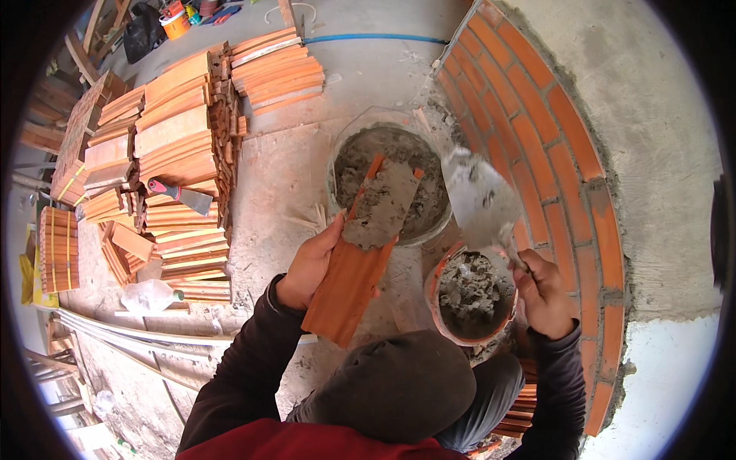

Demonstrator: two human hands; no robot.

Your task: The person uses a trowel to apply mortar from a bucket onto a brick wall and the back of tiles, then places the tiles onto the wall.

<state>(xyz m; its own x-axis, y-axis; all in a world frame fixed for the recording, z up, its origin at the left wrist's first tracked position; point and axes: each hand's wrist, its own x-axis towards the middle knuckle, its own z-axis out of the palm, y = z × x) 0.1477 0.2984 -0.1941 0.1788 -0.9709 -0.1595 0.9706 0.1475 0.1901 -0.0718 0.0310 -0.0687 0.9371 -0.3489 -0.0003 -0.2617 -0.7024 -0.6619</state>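
Observation:
My left hand (313, 264) grips a thin orange brick tile (349, 291) by its left edge. Grey mortar (383, 203) is spread over the tile's far half, which reaches above a large round tub (445, 218) of wet mortar. In my right hand (546, 295) is the handle of a trowel (484, 203). Its broad blade, smeared with mortar, points away from me, between the tub and the brick wall. Just left of that hand stands a smaller bucket (434, 310) with lumpy mortar inside.
Orange tiles clad the wall (563, 176) on my right. Tall stacks of tiles (180, 130) fill the left, with a red-handled scraper (180, 195) lying on them. A plastic bottle (149, 296) and long pale strips (146, 337) lie nearer. A blue hose (376, 37) crosses the far floor.

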